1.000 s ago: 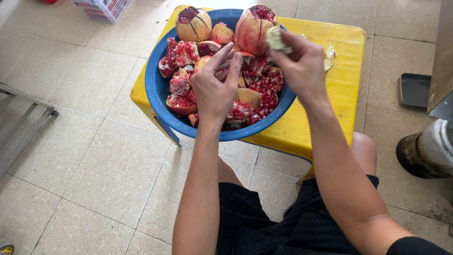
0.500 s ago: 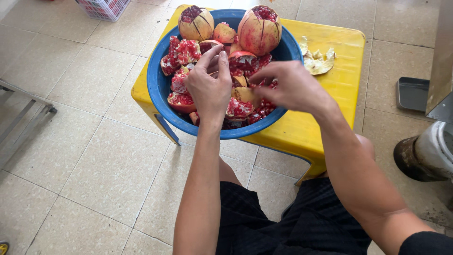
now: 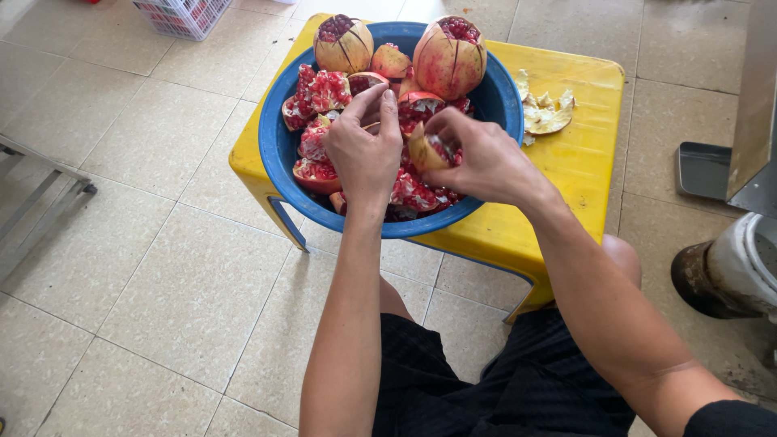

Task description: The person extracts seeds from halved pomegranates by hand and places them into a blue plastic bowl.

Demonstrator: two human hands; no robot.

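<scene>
Pomegranate piece (image 3: 425, 150) over the bowl (image 3: 279, 150), pinched in the right hand (image 3: 477, 158); left hand (image 3: 364, 154) beside it, fingers curled over fruit in the bowl, grip unclear. Breaking fruit apart, by the look of it; next calls for prying rind from seeds. Both forearms reaching forward, wrists bent down. Peel scraps (image 3: 546, 113) right of the bowl on the yellow worktop (image 3: 583, 170).

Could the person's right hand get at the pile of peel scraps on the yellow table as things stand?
Probably yes: the peel scraps lie uncovered beside the blue bowl, but the right hand already holds a pomegranate piece.
</scene>
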